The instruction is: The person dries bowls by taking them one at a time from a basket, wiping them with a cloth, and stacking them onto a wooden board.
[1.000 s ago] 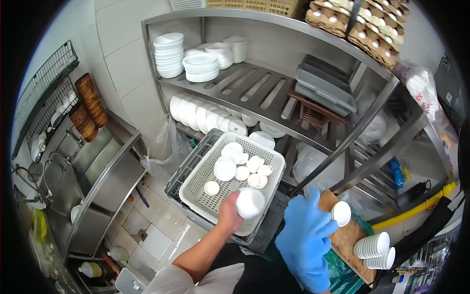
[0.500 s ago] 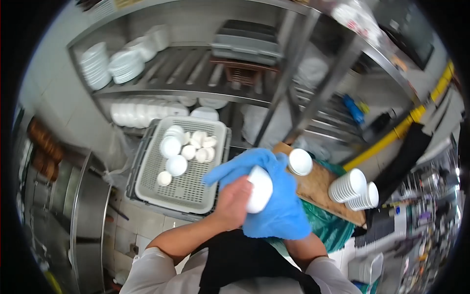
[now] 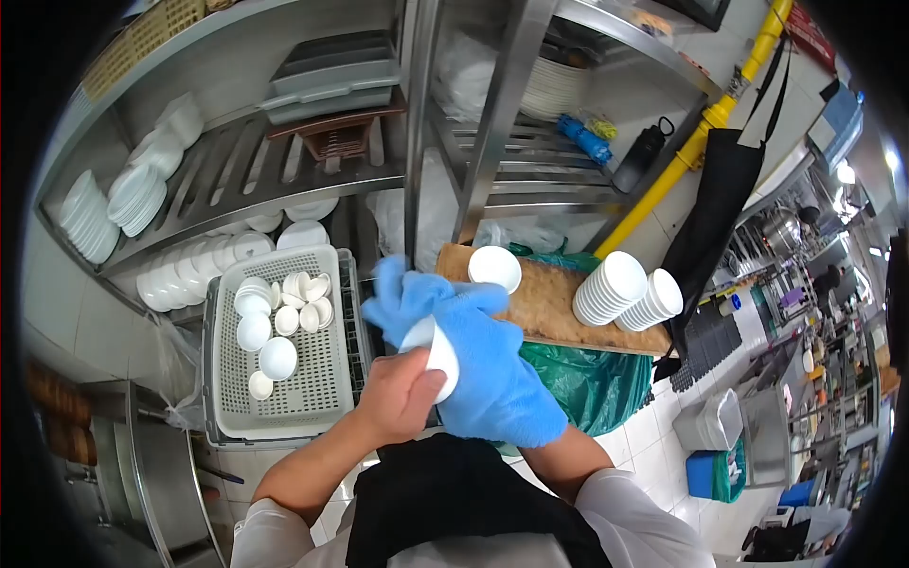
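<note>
Pinched between the thumb and fingers of my left hand (image 3: 396,396) is a white bowl (image 3: 441,363), tilted on its side in front of my chest. A blue cloth (image 3: 488,369) drapes over my right hand and presses against the bowl. The fingers of that hand are hidden under the cloth; only the right forearm (image 3: 568,458) shows below it. Left of my hands, a pale perforated basket (image 3: 225,379) holds several white bowls (image 3: 277,359) and small white cups or dishes (image 3: 310,318). Beyond the cloth, a single white bowl (image 3: 494,269) stands on a wooden board (image 3: 544,317).
Two stacks of white bowls (image 3: 609,289) stand at the board's right end. Green plastic (image 3: 597,383) hangs below it. Behind are metal shelves (image 3: 284,204) with stacked dishes (image 3: 87,218) and grey trays (image 3: 331,76). A yellow pipe (image 3: 677,170) and black apron (image 3: 715,208) are at right.
My view has turned to the right, so the shelves and basket sit further left. The bowl has tipped more edge-on in my left hand, still against the blue cloth.
</note>
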`<control>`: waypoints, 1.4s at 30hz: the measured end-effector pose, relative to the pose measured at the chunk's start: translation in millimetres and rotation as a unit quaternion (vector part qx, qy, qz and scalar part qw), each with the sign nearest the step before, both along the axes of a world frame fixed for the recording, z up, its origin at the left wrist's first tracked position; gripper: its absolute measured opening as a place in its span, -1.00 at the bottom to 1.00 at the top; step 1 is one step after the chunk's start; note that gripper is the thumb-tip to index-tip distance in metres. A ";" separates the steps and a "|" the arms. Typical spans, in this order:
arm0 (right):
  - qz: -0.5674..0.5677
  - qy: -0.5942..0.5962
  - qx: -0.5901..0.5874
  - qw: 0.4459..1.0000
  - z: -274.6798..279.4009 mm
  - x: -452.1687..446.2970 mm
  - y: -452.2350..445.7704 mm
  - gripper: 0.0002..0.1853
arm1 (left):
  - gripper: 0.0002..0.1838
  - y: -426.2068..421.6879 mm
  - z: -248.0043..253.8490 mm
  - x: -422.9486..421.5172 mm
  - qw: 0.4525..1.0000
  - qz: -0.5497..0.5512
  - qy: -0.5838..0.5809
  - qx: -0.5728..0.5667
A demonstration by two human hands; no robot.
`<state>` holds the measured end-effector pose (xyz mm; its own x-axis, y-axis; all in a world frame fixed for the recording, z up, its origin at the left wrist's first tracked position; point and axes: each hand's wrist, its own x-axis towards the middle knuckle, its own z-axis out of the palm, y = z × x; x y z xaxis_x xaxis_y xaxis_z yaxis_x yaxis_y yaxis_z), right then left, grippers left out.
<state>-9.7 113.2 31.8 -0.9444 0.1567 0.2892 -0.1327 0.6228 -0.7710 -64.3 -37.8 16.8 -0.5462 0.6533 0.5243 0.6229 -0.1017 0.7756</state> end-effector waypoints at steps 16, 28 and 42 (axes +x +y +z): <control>-0.071 0.069 0.181 0.979 -34.7 28.7 24.4 -0.47 | -0.49 23.4 -34.9 11.1 0.962 0.077 0.238 -0.107; -0.025 0.096 0.451 0.887 -20.8 46.0 14.6 -0.59 | -0.22 48.6 -61.5 -10.2 0.738 -0.073 -0.668 -0.059; -0.209 0.010 0.308 0.928 -0.1 53.0 93.8 -0.84 | -0.27 22.8 -98.7 9.1 0.750 -0.077 -0.638 -0.155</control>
